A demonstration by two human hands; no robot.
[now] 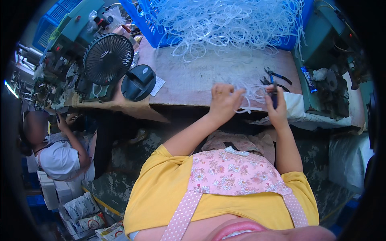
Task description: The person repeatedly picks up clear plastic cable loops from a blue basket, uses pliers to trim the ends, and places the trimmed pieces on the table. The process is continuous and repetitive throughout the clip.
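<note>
My left hand (223, 101) pinches a bundle of thin translucent white plastic rings (253, 95) at the near edge of the wooden workbench (193, 78). My right hand (276, 107) grips a small dark blue-handled tool (274, 96) upright, right beside the same rings. The two hands are close together, with the rings strung between them. A blue plastic crate (161, 34) at the back of the bench is heaped with a tangle of the same white rings (225, 22), and some spill out onto the wood.
Dark pliers (277, 76) lie on the bench by my right hand. A black desk fan (108, 58) stands at the left. Green machines (76, 24) flank the bench, one on the right too (325, 40). Another person (60, 154) sits at lower left. White sacks (348, 158) rest at right.
</note>
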